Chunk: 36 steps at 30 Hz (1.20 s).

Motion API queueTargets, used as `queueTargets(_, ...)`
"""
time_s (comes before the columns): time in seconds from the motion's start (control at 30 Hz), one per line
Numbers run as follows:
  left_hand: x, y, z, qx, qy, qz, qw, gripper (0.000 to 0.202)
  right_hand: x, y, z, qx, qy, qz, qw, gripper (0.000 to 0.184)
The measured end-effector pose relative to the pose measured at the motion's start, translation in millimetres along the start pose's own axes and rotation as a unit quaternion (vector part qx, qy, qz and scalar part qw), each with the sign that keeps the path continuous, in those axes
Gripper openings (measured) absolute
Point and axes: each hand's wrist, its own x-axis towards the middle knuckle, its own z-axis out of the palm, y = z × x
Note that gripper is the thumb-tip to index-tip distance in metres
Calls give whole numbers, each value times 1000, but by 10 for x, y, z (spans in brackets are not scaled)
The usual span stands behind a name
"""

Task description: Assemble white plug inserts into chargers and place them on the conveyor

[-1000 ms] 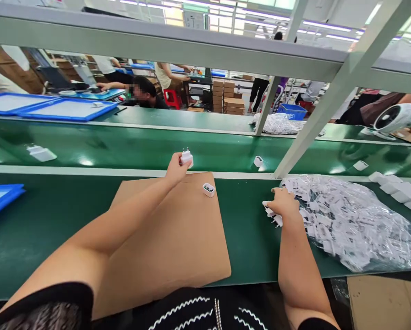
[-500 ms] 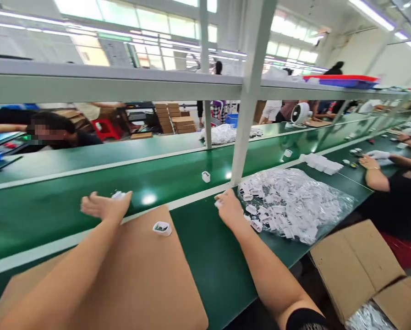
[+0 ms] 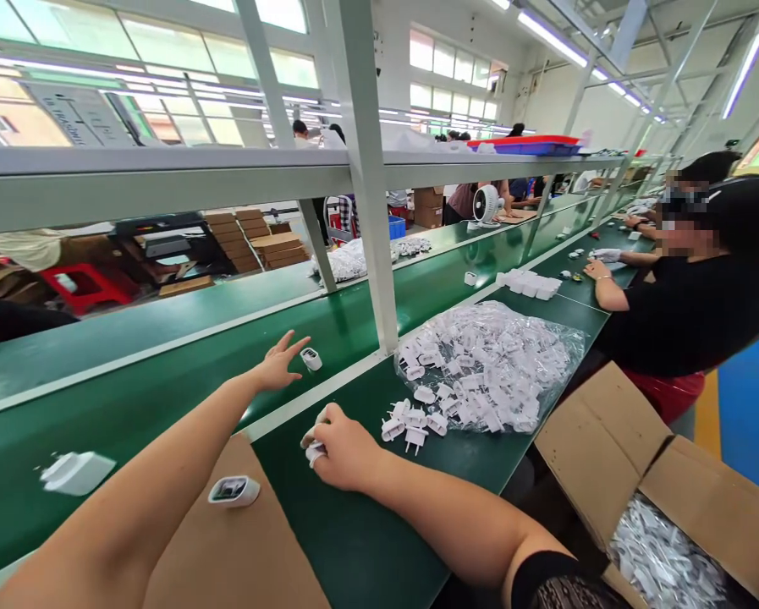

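Observation:
My left hand point(image 3: 281, 364) reaches over the green belt with fingers spread, holding nothing. Just beyond its fingertips lies a white charger housing point(image 3: 311, 359) with an open end. Closed fingers of my right hand point(image 3: 344, 452) grip white plug covers point(image 3: 314, 450), partly hidden, above the green worktop. On the cardboard sheet point(image 3: 227, 562) lies another white charger housing point(image 3: 234, 491), its open end showing a circuit board. A white charger with two pins point(image 3: 78, 474) rests on the belt, left of my left forearm. Several loose plug covers point(image 3: 415, 420) lie right of my right hand.
A clear bag point(image 3: 499, 364) heaped with white plug parts lies on the worktop point(image 3: 385, 524). A metal post point(image 3: 370, 194) rises beside the belt. An open carton point(image 3: 607, 457) stands at lower right. Co-workers sit farther along the right side.
The view has turned right. My left hand has let go of the pinned charger and moved along the belt toward the housing. My right hand has come away from the bagged pile, holding white pieces.

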Motion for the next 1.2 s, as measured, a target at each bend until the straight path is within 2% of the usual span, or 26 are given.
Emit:
queueTargets(0.07, 93, 60, 54, -17, -35, -17, 999, 65, 4, 4, 3, 5, -11, -19, 1000, 26)
queueTargets(0.13, 127, 98, 72, -17, -40, -41, 998, 51, 9, 14, 5, 6, -27, -29, 999, 26)
queueTargets(0.23, 30, 169, 6, 4, 0, -51, 999, 33, 16, 31, 1, 27, -35, -11, 999, 37)
queueTargets(0.3, -167, 266, -108, 14, 40, -64, 997, 27, 12, 33, -13, 37, -35, 7, 999, 50)
queueTargets(0.4, -694, 499, -333, -13, 92, -92, 991, 34, -3, 17, -51, 28, -14, 26, 999, 52)
queueTargets(0.5, -1435, 749, -494, -63, 120, -80, 988, 50, 13, 14, -75, 37, 29, 49, 998, 32)
queueTargets(0.57, -1954, 865, -506, -76, 127, -70, 986, 53, 63, 37, -74, 71, 43, 74, 994, 14)
queueTargets(0.63, -2419, 948, -434, -86, 150, -59, 983, 50, 132, 68, -68, 162, 34, 115, 980, 10)
queueTargets(0.7, -2781, 1039, -297, -91, 166, -43, 981, 46, 182, 80, -69, 314, 14, 163, 935, 18)
queueTargets(0.77, -3005, 1154, -123, -90, 157, -26, 983, 41, 196, 63, -81, 466, -2, 197, 863, 22)
queueTargets(0.83, -3082, 1242, 53, -86, 143, -16, 986, 34, 195, 33, -103, 552, -9, 210, 807, 19)
queueTargets(0.93, -3042, 1206, 275, -75, 173, -12, 982, 27, 224, 6, -116, 580, -44, 246, 775, 16)
queueTargets(1.0, -3012, 1120, 387, -76, 191, -30, 978, 23, 242, 5, -93, 565, -52, 263, 780, 19)
queueTargets(1.1, -3005, 1026, 501, -96, 203, -45, 973, 21, 222, 16, -22, 513, -21, 253, 820, 33)
queueTargets(1.2, -3003, 971, 551, -151, 209, -43, 965, 32, 179, -2, 48, 468, -3, 216, 857, 46)
